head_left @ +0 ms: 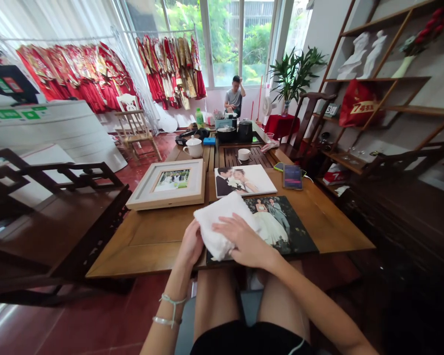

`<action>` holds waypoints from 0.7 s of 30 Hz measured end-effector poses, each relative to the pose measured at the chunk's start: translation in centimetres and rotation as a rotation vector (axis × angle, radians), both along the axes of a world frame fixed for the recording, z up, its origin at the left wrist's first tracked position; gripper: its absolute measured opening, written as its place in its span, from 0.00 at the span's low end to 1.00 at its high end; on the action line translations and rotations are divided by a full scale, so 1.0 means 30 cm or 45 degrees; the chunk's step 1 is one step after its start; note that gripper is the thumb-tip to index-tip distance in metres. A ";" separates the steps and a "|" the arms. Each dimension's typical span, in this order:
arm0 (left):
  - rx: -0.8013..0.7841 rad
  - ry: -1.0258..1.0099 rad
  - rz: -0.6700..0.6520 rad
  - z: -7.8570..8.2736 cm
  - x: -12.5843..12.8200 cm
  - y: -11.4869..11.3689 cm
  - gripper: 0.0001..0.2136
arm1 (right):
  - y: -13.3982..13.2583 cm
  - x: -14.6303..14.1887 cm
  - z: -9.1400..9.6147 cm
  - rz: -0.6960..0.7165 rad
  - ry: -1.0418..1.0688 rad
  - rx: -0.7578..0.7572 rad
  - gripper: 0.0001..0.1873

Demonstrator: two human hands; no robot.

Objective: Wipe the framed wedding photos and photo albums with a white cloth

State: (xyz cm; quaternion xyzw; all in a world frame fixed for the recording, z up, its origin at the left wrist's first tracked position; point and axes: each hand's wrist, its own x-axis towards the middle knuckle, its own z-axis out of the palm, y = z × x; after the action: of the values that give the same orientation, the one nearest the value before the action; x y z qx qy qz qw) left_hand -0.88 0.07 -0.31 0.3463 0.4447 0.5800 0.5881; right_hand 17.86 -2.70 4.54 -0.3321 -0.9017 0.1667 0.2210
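Observation:
A folded white towel (225,219) lies over the left part of a dark wedding photo panel (299,229). My left hand (192,241) grips the towel's left edge, with its fingertips hidden behind the cloth. Across the towel's top rests my right hand (249,241), fingers on the cloth and thumb at its near edge. The uncovered side of the panel shows a couple, one in a white gown. Just beyond it lies a white-edged photo print (261,180). To the left is a light wooden picture frame (202,197) with a small photo inside.
A phone (292,176) with a cable lies right of the prints. Farther along the wooden table (340,236) stand a white cup (243,155), a lidded teapot (193,146) and a black kettle (245,130). Another person (234,96) sits at the far end. Dark wooden chairs flank the table.

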 end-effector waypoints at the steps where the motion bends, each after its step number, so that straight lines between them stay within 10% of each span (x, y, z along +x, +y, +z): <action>1: -0.023 -0.008 -0.002 0.006 -0.002 -0.004 0.20 | -0.027 0.014 0.005 0.068 0.001 -0.015 0.39; 7: 0.023 0.030 -0.147 0.025 -0.005 -0.025 0.25 | -0.135 0.300 0.030 0.008 0.069 -0.214 0.42; 14: 0.000 0.180 -0.052 0.032 0.015 -0.029 0.31 | -0.134 0.624 -0.072 -0.597 0.156 -0.065 0.34; 21: -0.034 0.122 0.033 0.116 -0.007 -0.089 0.28 | -0.100 0.606 -0.097 -0.914 0.098 0.324 0.44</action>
State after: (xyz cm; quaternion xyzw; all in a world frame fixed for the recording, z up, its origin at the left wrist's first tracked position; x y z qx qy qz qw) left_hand -1.09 -2.60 3.18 0.3600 0.4844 0.5643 0.5633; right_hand 36.05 -5.70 1.62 -0.5901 -0.7326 -0.0223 0.3384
